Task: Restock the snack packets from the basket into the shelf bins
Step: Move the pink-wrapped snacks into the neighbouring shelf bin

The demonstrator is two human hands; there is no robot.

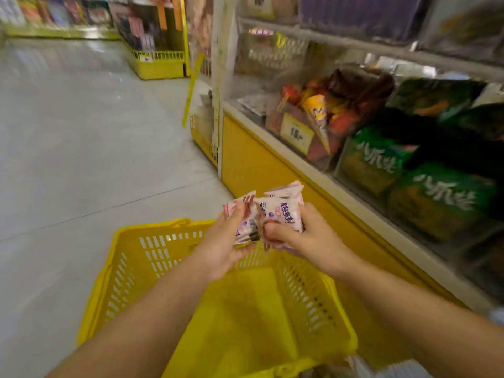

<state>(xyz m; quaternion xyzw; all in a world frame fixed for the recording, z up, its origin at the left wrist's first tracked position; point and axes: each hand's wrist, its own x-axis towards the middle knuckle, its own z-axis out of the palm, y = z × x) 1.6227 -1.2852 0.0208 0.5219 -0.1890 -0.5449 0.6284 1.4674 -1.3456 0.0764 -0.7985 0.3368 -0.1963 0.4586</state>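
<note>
Pink-and-white snack packets (282,212), glossy film with crimped edges, held over a yellow basket (152,255) beside the shelf bins (321,148).

The left hand (223,249) gripped one crumpled packet, thumb across its face; the right hand (308,236) pinched a small stack, thumb on the front. The two hands were close together, and their packets touched. How many packets the stack held could not be told. The basket was rigid moulded plastic with slotted walls, and its near end was cut off by the frame's lower edge. The bins were clear and hard-walled, set on a yellow shelf base (245,151). One held mixed red and orange wrappers behind a yellow price tag (297,133), its print blurred. The next held green packets (436,197). The upper shelves were smeared by motion, their contents unreadable.
</note>
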